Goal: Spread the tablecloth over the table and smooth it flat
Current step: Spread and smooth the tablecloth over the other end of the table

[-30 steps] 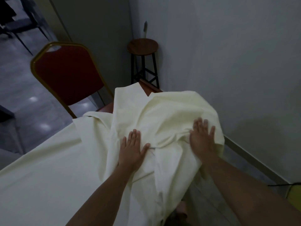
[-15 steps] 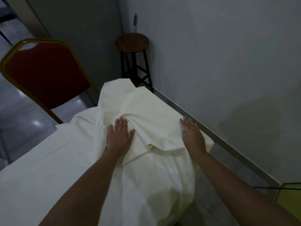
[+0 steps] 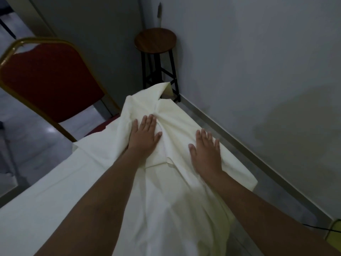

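A cream tablecloth (image 3: 103, 185) lies over the table, which it hides completely. At the far end the cloth is bunched into folds and creases, with one corner (image 3: 162, 89) sticking up. My left hand (image 3: 145, 135) lies flat on the wrinkled part, fingers spread, palm down. Flat on the cloth near the right edge rests my right hand (image 3: 206, 154), also palm down. Neither hand grips the fabric. The cloth hangs over the right side of the table.
A red chair with a gold frame (image 3: 48, 80) stands at the table's left side. A round wooden stool on black legs (image 3: 156, 42) sits in the corner beyond the table. A grey wall (image 3: 258, 71) runs close along the right.
Both hands have slid forward over the cloth toward the far end. The bare table corner seen a second ago is now covered, and the bunched pile is lower and flatter.
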